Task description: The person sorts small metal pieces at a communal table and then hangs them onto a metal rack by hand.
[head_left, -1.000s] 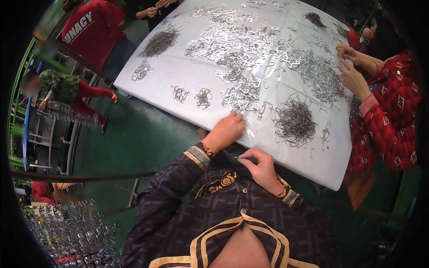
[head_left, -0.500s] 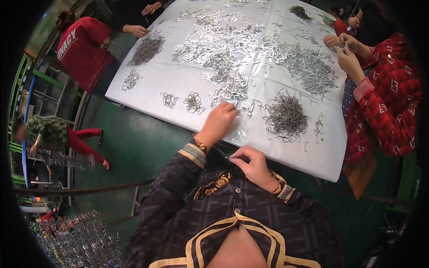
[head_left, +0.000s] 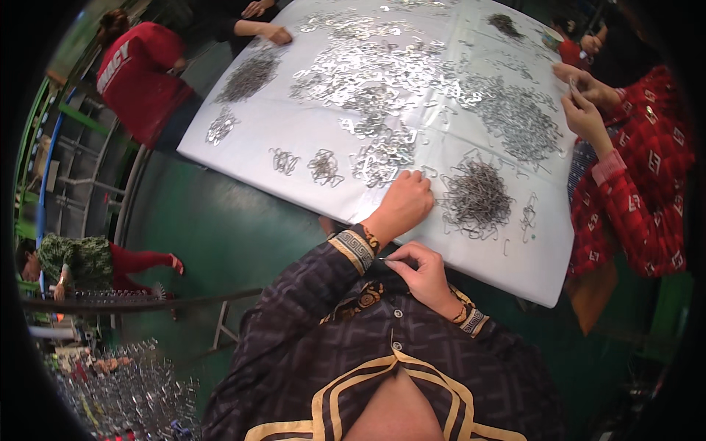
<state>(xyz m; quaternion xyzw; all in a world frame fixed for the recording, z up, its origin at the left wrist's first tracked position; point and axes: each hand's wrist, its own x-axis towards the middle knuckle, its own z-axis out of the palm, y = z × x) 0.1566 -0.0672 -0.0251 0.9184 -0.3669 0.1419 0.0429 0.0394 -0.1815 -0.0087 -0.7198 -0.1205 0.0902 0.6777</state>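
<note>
My left hand (head_left: pixel 404 202) reaches over the near edge of the table, palm down. Its fingers are bent and close together, with the tips hidden against the cover, so whatever they pinch is out of sight. Just beyond lies a heap of shiny flat S-shaped metal pieces (head_left: pixel 382 158). To its right is a pile of grey bent wire hooks (head_left: pixel 478 195). My right hand (head_left: pixel 425 275) stays off the table, close to my body. Between its thumb and forefinger it pinches a small metal piece (head_left: pixel 383 259), of which only a thin dark tip shows.
The table (head_left: pixel 257 173) has a white cover. Two small wire-hook clusters (head_left: pixel 323 167) sit left of my left hand. A person in a red patterned jacket (head_left: pixel 647 162) works at the right edge; another person's hand (head_left: pixel 276 34) rests at the far left. A metal rail (head_left: pixel 147 303) runs behind.
My left hand has moved right along the table, away from the shiny heap and toward the wire-hook pile. My right hand keeps its pinch, nearly in place. The far-left person's hand has shifted right.
</note>
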